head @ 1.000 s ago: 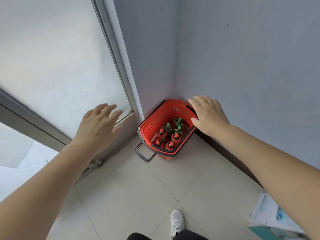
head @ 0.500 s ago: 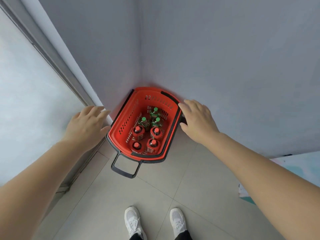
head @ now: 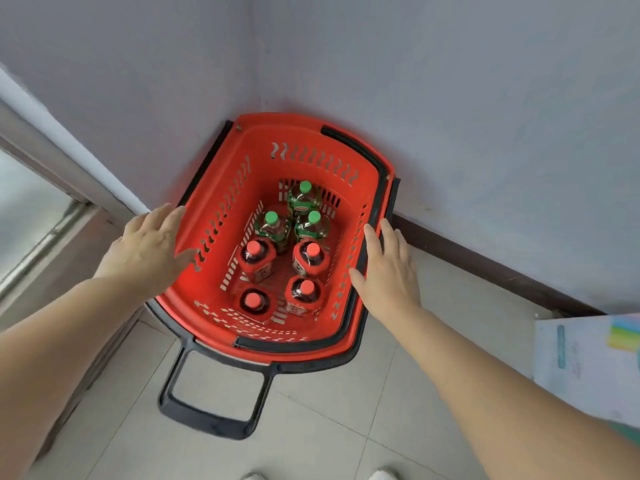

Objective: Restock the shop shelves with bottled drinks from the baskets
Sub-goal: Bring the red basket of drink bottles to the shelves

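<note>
A red shopping basket (head: 311,147) with black handles sits on the tiled floor in a wall corner. Inside stand three green-capped bottles (head: 306,199) at the back and several red-capped bottles (head: 254,259) in front. My left hand (head: 149,247) is over the basket's left rim with fingers spread and holds nothing. My right hand (head: 388,271) lies flat at the right rim, its fingers against the folded black handle (head: 377,202), not closed around it.
Grey walls meet behind the basket. A door frame with glass (head: 38,216) runs along the left. A dark skirting board (head: 502,275) lines the right wall. A white printed carton (head: 588,365) stands at the right edge. A black pull handle (head: 207,417) sticks out towards me.
The view has closed in on the basket and tilted down. Both hands have come lower and closer, the left onto the left rim, the right along the right rim.
</note>
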A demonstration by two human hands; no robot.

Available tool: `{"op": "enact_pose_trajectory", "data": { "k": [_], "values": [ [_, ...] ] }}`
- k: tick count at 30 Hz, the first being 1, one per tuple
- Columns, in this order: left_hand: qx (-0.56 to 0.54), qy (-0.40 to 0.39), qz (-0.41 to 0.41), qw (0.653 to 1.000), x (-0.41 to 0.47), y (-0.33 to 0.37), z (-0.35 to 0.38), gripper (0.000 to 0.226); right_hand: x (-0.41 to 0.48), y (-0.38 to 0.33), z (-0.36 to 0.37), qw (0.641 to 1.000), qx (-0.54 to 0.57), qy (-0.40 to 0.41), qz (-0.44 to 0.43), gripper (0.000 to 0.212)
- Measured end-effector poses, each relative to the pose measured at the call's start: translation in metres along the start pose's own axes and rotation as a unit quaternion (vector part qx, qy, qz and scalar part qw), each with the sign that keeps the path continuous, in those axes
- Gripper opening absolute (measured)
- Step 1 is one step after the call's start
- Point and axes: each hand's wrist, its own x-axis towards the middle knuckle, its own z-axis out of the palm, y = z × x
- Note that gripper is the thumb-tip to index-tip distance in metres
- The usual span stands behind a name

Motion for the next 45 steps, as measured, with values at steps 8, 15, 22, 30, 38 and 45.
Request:
{"op": "enact_pose_trajectory", "data": {
  "k": [8,15,22,30,38,45],
  "values": [
    [-0.003,0.027,-0.001,1.0,0.057,-0.03,0.08,0.078,0.03,0.005,0.076,0.998,0.021,0.037,0.039,0.083],
    [0.005,0.063,-0.057,0.996,0.068,-0.022,0.095,0.07,0.036,0.004,0.101,0.991,0.079,0.053,0.094,0.08],
    [0.028,0.034,-0.076,0.996,0.067,-0.015,0.094,0.083,0.032,0.004,0.102,0.99,0.094,0.066,0.087,0.08],
    [0.019,0.018,-0.077,0.997,0.066,-0.004,0.094,0.09,0.021,0.013,0.1,0.99,0.086,0.062,0.097,0.084],
    [0.01,0.011,-0.053,0.998,0.039,0.011,0.103,0.089,-0.011,0.035,0.103,0.987,0.101,0.063,0.112,0.081],
    [-0.007,-0.01,-0.028,1.0,0.012,0.025,0.112,0.093,-0.058,0.055,0.113,0.979,0.121,0.078,0.147,0.076]
  ]
}}
